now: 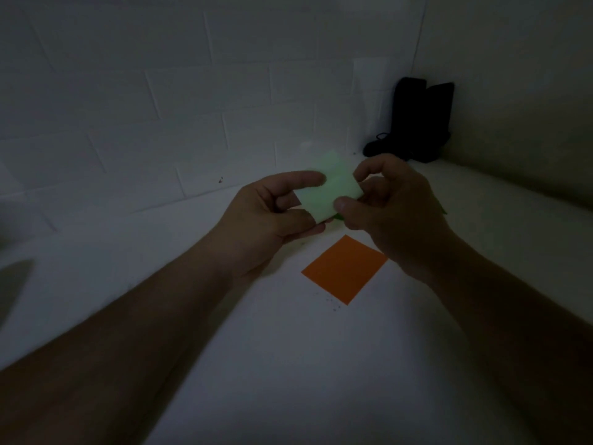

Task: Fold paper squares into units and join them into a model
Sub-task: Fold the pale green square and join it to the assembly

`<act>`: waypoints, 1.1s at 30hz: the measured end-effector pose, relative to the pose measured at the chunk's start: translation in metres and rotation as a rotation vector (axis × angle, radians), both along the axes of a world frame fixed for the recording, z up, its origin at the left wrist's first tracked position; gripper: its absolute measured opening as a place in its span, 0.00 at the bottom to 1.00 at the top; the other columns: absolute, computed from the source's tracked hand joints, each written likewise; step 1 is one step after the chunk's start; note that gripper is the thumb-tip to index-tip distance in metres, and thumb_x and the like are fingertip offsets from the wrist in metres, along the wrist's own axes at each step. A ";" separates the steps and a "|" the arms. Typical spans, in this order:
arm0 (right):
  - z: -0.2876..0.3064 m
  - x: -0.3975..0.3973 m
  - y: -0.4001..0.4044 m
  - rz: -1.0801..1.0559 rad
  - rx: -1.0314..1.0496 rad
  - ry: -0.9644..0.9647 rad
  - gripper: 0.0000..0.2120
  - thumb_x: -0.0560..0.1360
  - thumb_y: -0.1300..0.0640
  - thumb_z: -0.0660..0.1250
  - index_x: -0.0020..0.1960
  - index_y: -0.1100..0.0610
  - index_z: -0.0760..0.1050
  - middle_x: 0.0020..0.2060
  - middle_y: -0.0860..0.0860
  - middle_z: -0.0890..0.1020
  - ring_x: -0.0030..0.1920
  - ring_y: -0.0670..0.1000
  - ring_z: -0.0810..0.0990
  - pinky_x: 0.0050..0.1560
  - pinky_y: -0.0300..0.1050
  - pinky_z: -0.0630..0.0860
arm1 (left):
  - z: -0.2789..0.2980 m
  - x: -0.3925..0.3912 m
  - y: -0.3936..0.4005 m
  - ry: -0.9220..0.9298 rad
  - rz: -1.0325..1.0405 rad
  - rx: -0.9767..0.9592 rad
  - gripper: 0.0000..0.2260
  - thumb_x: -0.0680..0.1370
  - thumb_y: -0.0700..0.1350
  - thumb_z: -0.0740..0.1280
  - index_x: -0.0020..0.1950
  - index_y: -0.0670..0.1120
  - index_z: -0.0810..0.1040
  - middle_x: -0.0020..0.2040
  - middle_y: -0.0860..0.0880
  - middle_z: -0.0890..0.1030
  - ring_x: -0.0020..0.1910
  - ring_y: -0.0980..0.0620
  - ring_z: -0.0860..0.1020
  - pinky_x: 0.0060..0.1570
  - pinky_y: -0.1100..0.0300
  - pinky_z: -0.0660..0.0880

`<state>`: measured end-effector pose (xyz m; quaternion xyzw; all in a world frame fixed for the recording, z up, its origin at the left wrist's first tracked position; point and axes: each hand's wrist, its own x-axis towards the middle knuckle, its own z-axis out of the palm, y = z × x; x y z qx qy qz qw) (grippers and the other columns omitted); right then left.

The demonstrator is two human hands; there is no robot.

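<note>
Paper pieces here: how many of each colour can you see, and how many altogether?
Green paper: 1, the green paper pinched between the left hand and the right hand.
Orange paper: 1, the orange square lying flat on the white surface.
Total: 2.

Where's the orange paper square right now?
In the head view, the orange paper square lies flat on the white surface, below the green paper and beside the right hand.
</note>
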<state>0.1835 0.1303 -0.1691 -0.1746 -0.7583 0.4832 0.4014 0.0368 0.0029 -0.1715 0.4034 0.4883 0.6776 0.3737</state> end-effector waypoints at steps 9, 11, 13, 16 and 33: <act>-0.001 -0.001 0.002 -0.020 -0.070 -0.021 0.17 0.73 0.66 0.74 0.53 0.50 0.72 0.33 0.59 0.81 0.34 0.56 0.83 0.39 0.54 0.84 | -0.004 0.007 0.003 0.101 0.063 0.043 0.21 0.70 0.32 0.74 0.62 0.42 0.79 0.56 0.43 0.86 0.51 0.42 0.85 0.53 0.52 0.83; -0.001 -0.001 0.003 -0.013 -0.075 -0.019 0.17 0.73 0.66 0.75 0.54 0.50 0.73 0.32 0.57 0.81 0.33 0.55 0.82 0.39 0.52 0.84 | -0.005 0.008 0.004 0.109 0.084 0.050 0.20 0.73 0.27 0.72 0.61 0.42 0.79 0.55 0.41 0.86 0.49 0.43 0.85 0.52 0.52 0.83; -0.001 -0.001 0.002 0.012 -0.106 -0.013 0.18 0.73 0.67 0.74 0.55 0.51 0.72 0.31 0.56 0.80 0.33 0.56 0.81 0.39 0.53 0.83 | -0.005 0.007 0.005 0.138 0.094 0.044 0.21 0.73 0.25 0.71 0.61 0.43 0.79 0.54 0.42 0.86 0.47 0.43 0.85 0.51 0.51 0.83; -0.001 -0.002 0.001 0.048 -0.141 -0.018 0.17 0.75 0.68 0.72 0.58 0.52 0.72 0.31 0.55 0.81 0.33 0.54 0.81 0.41 0.56 0.83 | -0.004 0.005 0.005 0.191 0.123 0.022 0.24 0.72 0.24 0.72 0.61 0.46 0.77 0.55 0.42 0.85 0.44 0.43 0.85 0.51 0.45 0.83; -0.006 -0.004 0.004 0.106 -0.128 -0.060 0.21 0.76 0.69 0.70 0.64 0.51 0.73 0.34 0.53 0.82 0.36 0.55 0.83 0.45 0.56 0.84 | -0.002 0.005 0.007 0.066 0.148 -0.119 0.33 0.75 0.33 0.75 0.74 0.52 0.66 0.37 0.47 0.83 0.42 0.47 0.86 0.40 0.59 0.81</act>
